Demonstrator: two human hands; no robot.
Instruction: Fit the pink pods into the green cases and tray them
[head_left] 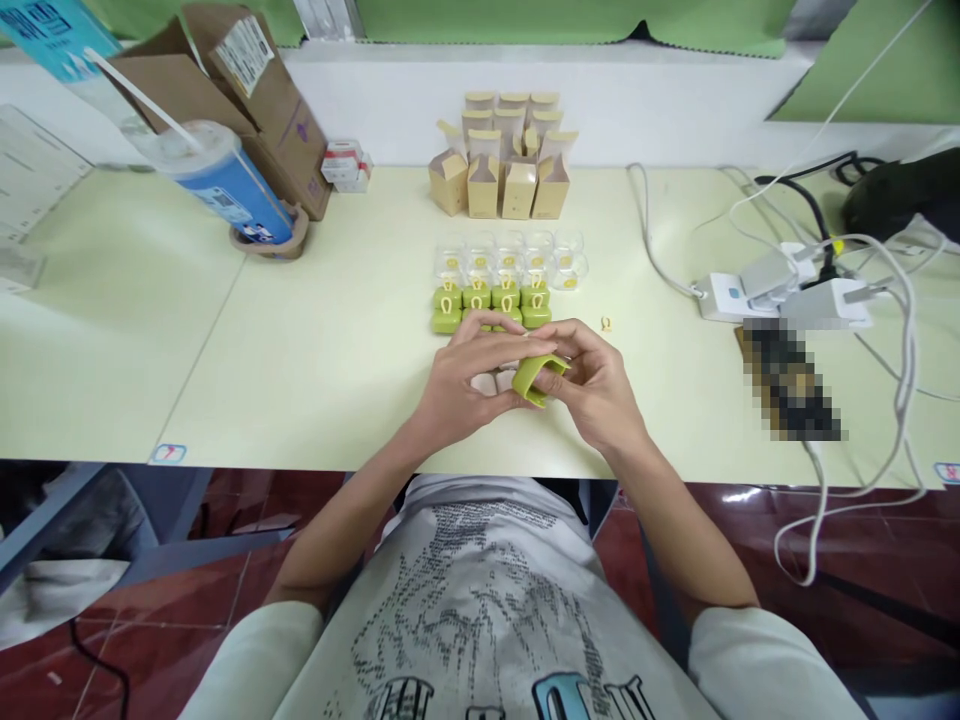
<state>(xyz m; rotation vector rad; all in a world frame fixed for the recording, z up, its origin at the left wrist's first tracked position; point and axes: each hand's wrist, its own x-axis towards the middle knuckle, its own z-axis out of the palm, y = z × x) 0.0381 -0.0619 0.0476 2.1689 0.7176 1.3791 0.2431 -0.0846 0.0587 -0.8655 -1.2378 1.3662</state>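
Note:
My left hand (466, 382) and my right hand (596, 385) meet near the table's front edge, closed around a hollow green cover (534, 378). My right thumb reaches into the cover's opening; the left thumb presses its lower rim. White rounded pieces (495, 382) show through the gap in my left hand, partly hidden; whether it touches them I cannot tell. Just beyond my fingers stand rows of green cases (448, 318) with yellow loops, the nearest partly covered by my hands. A small yellow loop (606, 324) lies alone to the right.
Behind the cases are clear plastic containers (480, 258) with yellow pieces, then open small cardboard boxes (483, 188). A blue cup (236, 195) and a brown carton (289, 150) stand left. On the right are a power strip (724, 297), white cables (906, 370) and a pixelated object (791, 380).

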